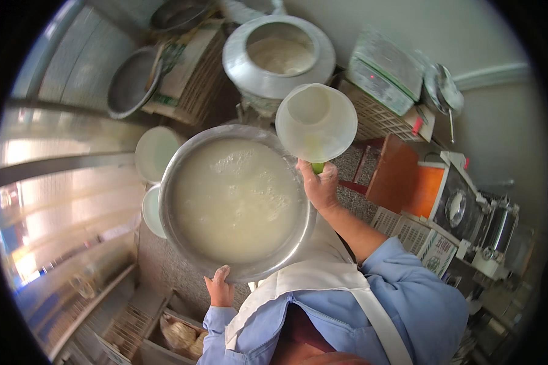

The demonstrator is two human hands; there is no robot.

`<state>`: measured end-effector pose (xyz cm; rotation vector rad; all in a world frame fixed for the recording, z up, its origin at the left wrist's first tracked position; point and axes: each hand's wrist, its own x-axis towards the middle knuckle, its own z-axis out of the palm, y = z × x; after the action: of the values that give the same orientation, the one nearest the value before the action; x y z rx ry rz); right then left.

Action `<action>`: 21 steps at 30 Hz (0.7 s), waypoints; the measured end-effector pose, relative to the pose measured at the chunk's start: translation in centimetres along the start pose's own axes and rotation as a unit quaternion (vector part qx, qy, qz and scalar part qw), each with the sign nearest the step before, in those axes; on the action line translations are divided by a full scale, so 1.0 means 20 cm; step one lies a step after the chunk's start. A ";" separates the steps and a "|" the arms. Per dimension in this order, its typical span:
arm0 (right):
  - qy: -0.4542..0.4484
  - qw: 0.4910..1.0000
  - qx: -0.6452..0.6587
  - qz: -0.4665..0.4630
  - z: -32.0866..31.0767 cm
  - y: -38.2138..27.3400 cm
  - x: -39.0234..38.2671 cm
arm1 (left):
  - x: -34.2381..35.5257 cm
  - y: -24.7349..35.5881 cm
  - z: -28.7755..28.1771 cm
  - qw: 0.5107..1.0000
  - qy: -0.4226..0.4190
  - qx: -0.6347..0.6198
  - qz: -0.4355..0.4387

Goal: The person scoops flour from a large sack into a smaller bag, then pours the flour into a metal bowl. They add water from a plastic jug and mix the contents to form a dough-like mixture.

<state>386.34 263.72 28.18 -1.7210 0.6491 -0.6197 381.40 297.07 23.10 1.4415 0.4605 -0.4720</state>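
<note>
Bright light spills through pale panels [73, 143] at left, washing patches white, while the right side falls into dimmer grey. Soft glare glints along the rim of a metal bowl [309, 224]. Fisheye distortion bends straight edges toward black corners, where detail blurs.

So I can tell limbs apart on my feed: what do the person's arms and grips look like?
The left grip and right grip are ungloved hands. The left sleeve is light blue, ending by the wrist; the right sleeve, same blue, stops near the elbow, leaving the forearm bare.
</note>
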 end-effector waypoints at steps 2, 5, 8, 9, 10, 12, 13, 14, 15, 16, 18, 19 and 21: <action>0.056 0.998 0.001 0.015 -0.27 0.01 0.06 | 0.00 -0.01 0.21 0.998 -0.063 0.021 0.016; 0.134 0.991 -0.008 0.010 -0.64 0.06 0.19 | 0.03 0.05 0.59 0.993 -0.102 0.053 -0.009; 0.180 0.982 0.037 0.050 -0.94 0.12 0.26 | 0.03 0.15 0.92 0.986 -0.145 0.047 -0.073; 0.198 0.977 0.053 0.052 -1.04 0.14 0.28 | 0.04 0.16 1.03 0.986 -0.138 0.043 -0.081; 0.217 0.973 0.056 0.059 -1.13 0.15 0.29 | 0.07 0.19 1.12 0.944 -0.219 0.229 0.094; 0.256 0.962 0.056 0.073 -1.29 0.17 0.36 | 0.14 0.26 1.27 0.640 -0.334 0.526 0.449; 0.270 0.956 0.070 0.089 -1.37 0.17 0.38 | 0.16 0.27 1.36 0.657 -0.332 0.542 0.406; 0.290 0.951 0.047 0.094 -1.44 0.17 0.39 | 0.19 0.28 1.46 0.678 -0.348 0.525 0.379; 0.310 0.945 0.022 0.100 -1.50 0.16 0.41 | 0.22 0.29 1.56 0.681 -0.362 0.514 0.375; 0.330 0.935 -0.014 0.131 -1.55 0.16 0.43 | 0.23 0.31 1.66 0.685 -0.376 0.504 0.367; 0.371 0.920 0.012 0.125 -1.66 0.16 0.48 | 0.23 0.33 1.88 0.892 -0.341 0.290 0.067; 0.390 0.911 0.007 0.130 -1.71 0.16 0.50 | 0.23 0.35 2.00 0.931 -0.331 0.134 -0.081; 0.410 0.904 -0.028 0.115 -1.78 0.18 0.56 | 0.29 0.40 2.21 0.911 -0.365 0.177 -0.078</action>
<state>369.07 230.90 33.42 -1.3547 1.4434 -1.1748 391.40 253.48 29.79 1.4472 -0.1285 -1.2156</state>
